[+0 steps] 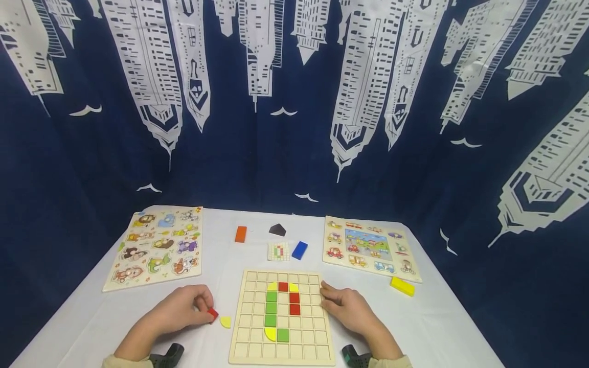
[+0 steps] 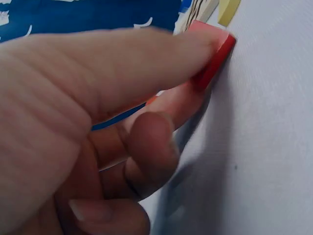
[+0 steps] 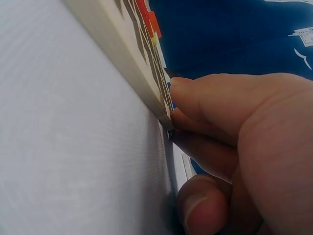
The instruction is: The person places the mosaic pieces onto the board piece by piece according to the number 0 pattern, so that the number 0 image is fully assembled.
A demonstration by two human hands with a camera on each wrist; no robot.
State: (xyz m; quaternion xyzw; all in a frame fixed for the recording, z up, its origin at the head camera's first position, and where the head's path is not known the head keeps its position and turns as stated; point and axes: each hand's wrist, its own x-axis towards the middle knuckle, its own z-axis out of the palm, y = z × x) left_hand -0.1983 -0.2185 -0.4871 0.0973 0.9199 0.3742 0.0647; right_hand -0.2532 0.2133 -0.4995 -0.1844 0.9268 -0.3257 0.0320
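Note:
My left hand (image 1: 184, 309) pinches a small red square tile (image 2: 210, 54) between thumb and forefinger, low over the table left of the wooden grid board (image 1: 257, 352). A yellow quarter-round tile (image 1: 225, 322) lies on the table between that hand and the board. My right hand (image 1: 347, 309) touches the board's right edge with its thumb and fingertips. On the board, red tiles (image 1: 294, 304), several green tiles (image 1: 271, 308) and yellow quarter-round tiles (image 1: 270, 334) form part of a ring. Behind the board lies a small pattern card (image 1: 278, 251).
Beyond the board lie an orange block (image 1: 241, 234), a dark five-sided piece (image 1: 277, 230) and a blue block (image 1: 299, 250). An animal puzzle (image 1: 154, 248) lies at left, a vehicle puzzle (image 1: 370, 248) at right, with a yellow block (image 1: 402, 286) near it. A patterned curtain (image 1: 257, 163) hangs behind.

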